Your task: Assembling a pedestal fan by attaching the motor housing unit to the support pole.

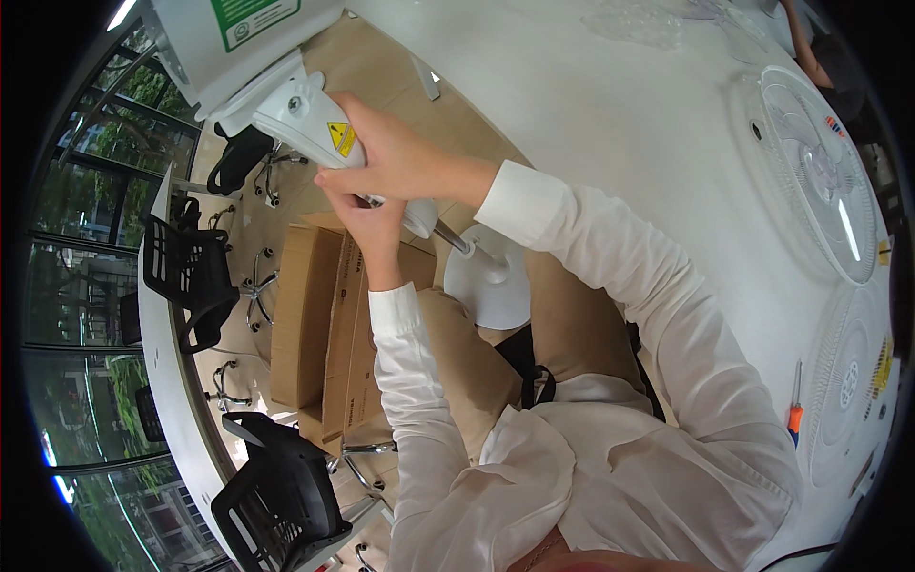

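Note:
A white stand fan without its blades and grilles rises between my knees. Its motor housing [295, 116] carries a yellow warning sticker and a screw. My right hand [393, 157] is closed round the rear end of the housing, beside the sticker. Just below it my left hand [370, 221] is closed at the fan's neck, its thumb near the right hand. Part of the neck is hidden by the fingers. A metal pole [451, 234] runs from under the hands down to the round white base [491, 296].
On the white table [610, 124] to my right lie a fan grille with a clear blade [820, 162], another grille [843, 381], a screwdriver [796, 412] and clear plastic [639, 24]. An open cardboard box [310, 324] stands left of my legs. Black chairs [276, 486] line the left.

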The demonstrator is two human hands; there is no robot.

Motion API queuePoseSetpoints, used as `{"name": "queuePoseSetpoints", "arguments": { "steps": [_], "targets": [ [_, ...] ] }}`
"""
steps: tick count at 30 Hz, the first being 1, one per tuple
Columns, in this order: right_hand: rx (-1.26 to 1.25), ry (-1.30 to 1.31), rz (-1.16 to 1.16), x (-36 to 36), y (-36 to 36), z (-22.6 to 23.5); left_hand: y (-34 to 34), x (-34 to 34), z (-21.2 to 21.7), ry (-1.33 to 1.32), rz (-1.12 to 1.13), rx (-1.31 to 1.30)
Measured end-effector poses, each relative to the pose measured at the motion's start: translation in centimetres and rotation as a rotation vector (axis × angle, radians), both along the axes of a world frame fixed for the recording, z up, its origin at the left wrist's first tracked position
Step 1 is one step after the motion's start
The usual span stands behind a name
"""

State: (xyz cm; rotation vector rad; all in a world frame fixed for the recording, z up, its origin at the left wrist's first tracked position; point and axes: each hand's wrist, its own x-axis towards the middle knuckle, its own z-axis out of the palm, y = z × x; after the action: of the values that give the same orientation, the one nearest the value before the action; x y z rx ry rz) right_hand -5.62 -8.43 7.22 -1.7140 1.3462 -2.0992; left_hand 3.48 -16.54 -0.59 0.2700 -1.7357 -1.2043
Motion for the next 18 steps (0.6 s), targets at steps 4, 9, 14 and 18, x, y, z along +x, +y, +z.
{"name": "queuePoseSetpoints", "arguments": {
  "steps": [4,9,14,18],
  "targets": [
    [0.031,0.029,0.076,-0.7,0.9,-1.9,1.1,-0.9,-0.2,0.08,-0.007,-0.082],
    [0.039,-0.09,-0.169,0.1,3.4,-8.5,2.1,0.7,0.9,0.082,-0.064,0.087],
    [0.438,-0.043,-0.347,-1.3,4.1,-13.8,2.3,0.8,1.3,0.033,0.042,0.008],
    [0.981,-0.411,-0.005,-1.1,2.8,-15.6,2.3,0.5,1.5,0.023,0.053,-0.004]
  ]
}}
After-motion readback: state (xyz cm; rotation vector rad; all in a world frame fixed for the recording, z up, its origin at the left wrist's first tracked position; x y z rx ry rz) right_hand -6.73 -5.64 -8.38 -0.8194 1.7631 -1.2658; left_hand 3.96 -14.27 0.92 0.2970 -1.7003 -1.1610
